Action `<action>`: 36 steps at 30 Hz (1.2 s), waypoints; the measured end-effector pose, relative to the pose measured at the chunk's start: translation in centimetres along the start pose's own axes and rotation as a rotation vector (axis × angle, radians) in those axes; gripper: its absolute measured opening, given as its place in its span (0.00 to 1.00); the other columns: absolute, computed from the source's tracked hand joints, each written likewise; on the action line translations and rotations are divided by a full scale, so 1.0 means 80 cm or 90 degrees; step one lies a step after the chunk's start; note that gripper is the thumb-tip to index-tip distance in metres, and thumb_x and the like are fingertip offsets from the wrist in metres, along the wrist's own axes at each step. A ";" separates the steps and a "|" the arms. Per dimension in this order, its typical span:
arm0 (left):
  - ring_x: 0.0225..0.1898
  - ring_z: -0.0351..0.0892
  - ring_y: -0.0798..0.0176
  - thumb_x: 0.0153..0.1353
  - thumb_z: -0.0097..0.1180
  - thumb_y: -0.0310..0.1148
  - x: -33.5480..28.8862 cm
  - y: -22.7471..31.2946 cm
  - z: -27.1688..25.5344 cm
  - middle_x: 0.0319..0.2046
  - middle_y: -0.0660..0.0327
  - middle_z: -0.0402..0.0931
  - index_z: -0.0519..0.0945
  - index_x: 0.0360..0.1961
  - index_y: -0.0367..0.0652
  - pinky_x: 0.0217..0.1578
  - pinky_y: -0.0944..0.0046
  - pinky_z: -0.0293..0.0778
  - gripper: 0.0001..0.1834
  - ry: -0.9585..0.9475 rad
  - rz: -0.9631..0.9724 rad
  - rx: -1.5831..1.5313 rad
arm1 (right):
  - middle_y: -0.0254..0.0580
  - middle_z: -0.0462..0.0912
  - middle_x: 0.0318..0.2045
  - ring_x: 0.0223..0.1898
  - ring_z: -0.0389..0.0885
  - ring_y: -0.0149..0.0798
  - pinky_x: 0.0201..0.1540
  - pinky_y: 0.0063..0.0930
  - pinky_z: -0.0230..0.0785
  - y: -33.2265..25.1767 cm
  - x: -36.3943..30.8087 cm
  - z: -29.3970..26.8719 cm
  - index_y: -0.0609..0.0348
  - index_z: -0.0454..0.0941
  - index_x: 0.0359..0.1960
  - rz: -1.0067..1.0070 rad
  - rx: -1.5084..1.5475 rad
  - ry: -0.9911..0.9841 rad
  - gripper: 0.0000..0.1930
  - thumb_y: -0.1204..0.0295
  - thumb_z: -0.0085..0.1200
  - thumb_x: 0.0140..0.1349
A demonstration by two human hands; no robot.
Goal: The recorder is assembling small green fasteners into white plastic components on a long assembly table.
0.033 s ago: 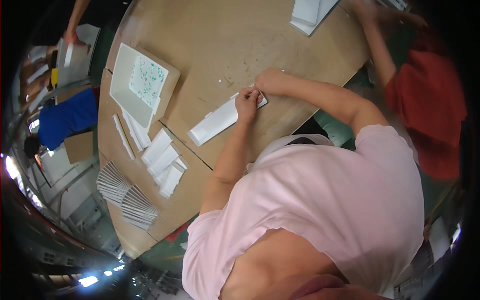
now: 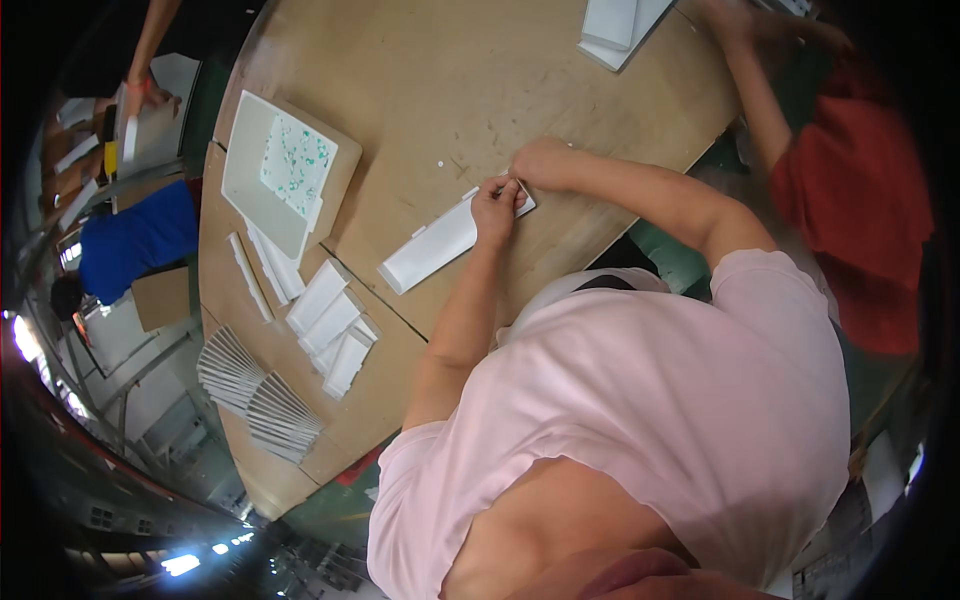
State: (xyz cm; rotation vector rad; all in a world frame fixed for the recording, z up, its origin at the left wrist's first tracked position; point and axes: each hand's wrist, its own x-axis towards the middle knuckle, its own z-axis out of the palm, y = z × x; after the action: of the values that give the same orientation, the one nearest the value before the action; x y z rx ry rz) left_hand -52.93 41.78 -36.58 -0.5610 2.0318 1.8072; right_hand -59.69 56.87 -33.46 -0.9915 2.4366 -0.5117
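Observation:
A long, narrow white panel with raised edges (image 2: 432, 252) lies slantwise on the table before me. Over its far right end my left hand (image 2: 496, 210) is closed, thumb and fingers pinched together. My right hand (image 2: 542, 164) is closed too, back upward, right beside the left fingertips at the panel's end corner. Whatever is between the fingers of either hand is too small or hidden to name. A tiny white piece (image 2: 440, 164) lies on the table beyond the panel.
At left stands a pale bin (image 2: 342, 172) with small green and white bits. Nearby are white folded pieces (image 2: 326, 310) and fanned stacks of thin strips (image 2: 283, 420). More white panels (image 2: 607, 25) lie at the far right. A person in red (image 2: 855, 220) stands right, another in blue (image 2: 140, 240) left.
My hands and the panel keep nearly the same place, with the whole view shifted slightly. At the upper left, another person's hand has changed its pose over a white piece.

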 end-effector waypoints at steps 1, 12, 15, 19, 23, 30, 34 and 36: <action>0.22 0.75 0.72 0.58 0.53 0.28 -0.001 0.002 0.001 0.23 0.61 0.76 0.74 0.34 0.37 0.22 0.76 0.71 0.06 0.001 0.004 -0.001 | 0.48 0.80 0.29 0.35 0.77 0.48 0.36 0.38 0.68 0.005 -0.004 0.000 0.54 0.79 0.29 0.012 0.065 0.009 0.09 0.71 0.48 0.47; 0.22 0.77 0.70 0.55 0.54 0.29 -0.002 0.011 -0.003 0.23 0.58 0.76 0.75 0.33 0.35 0.23 0.74 0.74 0.08 0.024 0.012 -0.085 | 0.55 0.78 0.31 0.36 0.77 0.53 0.37 0.45 0.69 0.025 -0.070 0.018 0.63 0.74 0.33 0.296 0.017 0.086 0.10 0.70 0.44 0.53; 0.23 0.77 0.69 0.55 0.54 0.29 -0.005 0.014 -0.027 0.23 0.58 0.76 0.75 0.34 0.35 0.24 0.74 0.74 0.08 0.026 0.052 -0.163 | 0.55 0.78 0.34 0.38 0.77 0.52 0.38 0.45 0.70 0.009 -0.071 0.013 0.62 0.73 0.35 0.293 -0.039 0.051 0.11 0.71 0.41 0.55; 0.24 0.73 0.69 0.55 0.52 0.26 -0.029 0.035 -0.055 0.25 0.60 0.72 0.73 0.37 0.35 0.26 0.72 0.72 0.08 0.031 -0.013 -0.278 | 0.55 0.77 0.36 0.39 0.77 0.53 0.40 0.45 0.69 0.008 -0.035 -0.018 0.61 0.73 0.36 0.336 -0.024 0.092 0.11 0.72 0.40 0.55; 0.23 0.69 0.71 0.57 0.50 0.28 -0.057 0.022 -0.091 0.23 0.63 0.69 0.72 0.37 0.35 0.23 0.73 0.68 0.08 0.033 -0.022 -0.446 | 0.55 0.77 0.37 0.40 0.77 0.53 0.41 0.44 0.69 0.010 0.054 -0.044 0.61 0.72 0.38 0.272 -0.017 0.030 0.11 0.72 0.40 0.55; 0.23 0.66 0.72 0.59 0.46 0.26 -0.126 0.001 -0.107 0.25 0.63 0.69 0.70 0.34 0.40 0.22 0.74 0.63 0.03 -0.004 -0.069 -0.531 | 0.56 0.77 0.36 0.38 0.76 0.54 0.41 0.45 0.68 -0.004 0.190 -0.068 0.62 0.71 0.35 0.211 -0.022 0.090 0.11 0.69 0.44 0.53; 0.22 0.65 0.71 0.57 0.45 0.25 -0.134 -0.004 -0.108 0.25 0.62 0.69 0.68 0.31 0.42 0.21 0.74 0.62 0.01 0.028 -0.083 -0.582 | 0.55 0.76 0.38 0.40 0.75 0.52 0.41 0.43 0.68 -0.030 0.227 -0.074 0.61 0.72 0.37 0.148 -0.045 0.164 0.13 0.67 0.46 0.52; 0.22 0.64 0.70 0.55 0.44 0.24 -0.137 -0.002 -0.109 0.24 0.62 0.69 0.68 0.30 0.42 0.21 0.73 0.61 0.02 0.042 -0.076 -0.588 | 0.54 0.76 0.38 0.40 0.75 0.52 0.42 0.43 0.69 -0.067 0.220 -0.063 0.61 0.72 0.38 0.007 -0.092 0.100 0.15 0.65 0.48 0.52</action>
State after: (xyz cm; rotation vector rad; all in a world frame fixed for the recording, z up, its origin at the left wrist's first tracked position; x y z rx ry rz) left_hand -43.53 33.73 -30.02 -0.9517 1.0489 2.6062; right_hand -70.62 41.42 -31.42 -1.0304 2.6486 -0.4295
